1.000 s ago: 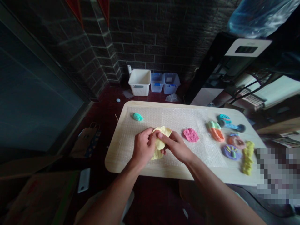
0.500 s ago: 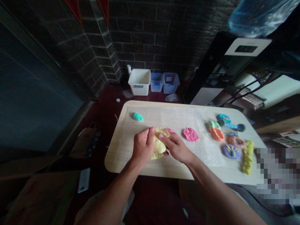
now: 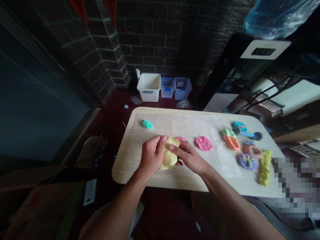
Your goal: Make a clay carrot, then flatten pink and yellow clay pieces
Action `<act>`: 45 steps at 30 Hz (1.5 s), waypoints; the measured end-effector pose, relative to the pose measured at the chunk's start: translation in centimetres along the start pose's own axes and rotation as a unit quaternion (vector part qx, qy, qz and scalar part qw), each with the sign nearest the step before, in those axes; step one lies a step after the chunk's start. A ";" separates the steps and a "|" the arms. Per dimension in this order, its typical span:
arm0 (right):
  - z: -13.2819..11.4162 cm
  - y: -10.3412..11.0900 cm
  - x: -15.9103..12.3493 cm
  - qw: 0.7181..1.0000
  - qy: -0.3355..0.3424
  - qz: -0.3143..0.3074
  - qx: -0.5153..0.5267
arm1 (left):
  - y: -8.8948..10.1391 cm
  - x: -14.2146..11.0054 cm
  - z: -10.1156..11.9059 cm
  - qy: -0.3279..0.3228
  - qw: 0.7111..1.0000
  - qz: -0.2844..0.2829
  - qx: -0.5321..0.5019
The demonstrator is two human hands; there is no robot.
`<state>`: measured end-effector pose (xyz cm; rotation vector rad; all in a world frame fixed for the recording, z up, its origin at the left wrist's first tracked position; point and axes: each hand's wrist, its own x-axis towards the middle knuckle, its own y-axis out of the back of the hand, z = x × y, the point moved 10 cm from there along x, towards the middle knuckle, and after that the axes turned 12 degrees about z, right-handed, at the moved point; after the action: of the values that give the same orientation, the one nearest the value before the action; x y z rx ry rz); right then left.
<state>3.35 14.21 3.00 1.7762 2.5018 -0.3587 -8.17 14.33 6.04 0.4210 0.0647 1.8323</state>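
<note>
A lump of pale yellow clay (image 3: 169,156) sits between both my hands just above the bubble wrap sheet (image 3: 175,128) on the light wooden table (image 3: 130,173). My left hand (image 3: 151,155) curls round its left side, thumb on top. My right hand (image 3: 190,157) pinches its right side with fingers pressed into it. A small pink clay bit (image 3: 180,138) peeks out just behind my right hand. A larger pink clay piece (image 3: 203,143) lies to the right on the wrap.
A teal clay blob (image 3: 147,124) lies at the far left of the wrap. Several coloured clay shapes (image 3: 246,150) crowd the table's right side. A white bin (image 3: 149,86) and two clear boxes (image 3: 175,88) stand on the floor by the brick wall.
Both hands have squeezed the yellow clay from a flatter, spread piece into a rounder lump. A small pink bit behind my right hand has come into view.
</note>
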 end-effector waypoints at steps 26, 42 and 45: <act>-0.5 1.4 0.4 0.998 0.009 0.054 0.022 | -1.9 -1.2 -2.6 0.182 0.963 -0.049 -0.190; 1.1 2.3 0.6 0.992 -0.033 0.063 0.105 | -1.2 -0.9 -3.1 0.154 0.975 -0.027 -0.157; 0.9 2.0 0.6 0.996 -0.021 0.045 0.076 | -0.7 -0.6 -2.5 0.120 0.981 -0.006 -0.150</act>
<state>4.97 15.15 1.69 1.9061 2.4157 -0.5878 -8.21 14.43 3.37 -0.0138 -0.0437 1.8370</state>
